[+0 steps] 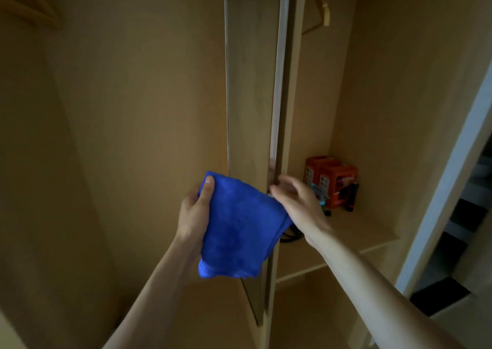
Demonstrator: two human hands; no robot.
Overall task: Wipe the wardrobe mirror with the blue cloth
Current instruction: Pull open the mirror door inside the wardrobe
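Observation:
A folded blue cloth (237,229) hangs in front of me at mid-height. My left hand (194,215) grips its left side, the thumb lying over the top corner. My right hand (298,205) pinches the cloth's upper right corner, close to the edge of the wardrobe panel. The wardrobe mirror (250,88) is a tall narrow pane seen almost edge-on, rising from behind the cloth to the top of the view; it reflects the tan wardrobe wood. Its lower part is hidden by the cloth.
A tan wardrobe interior wall (119,109) fills the left. On the shelf (346,231) to the right stand orange boxes (332,181) and a dark cable. A wooden hanger (324,10) hangs above. A white door frame (452,178) runs down the right side.

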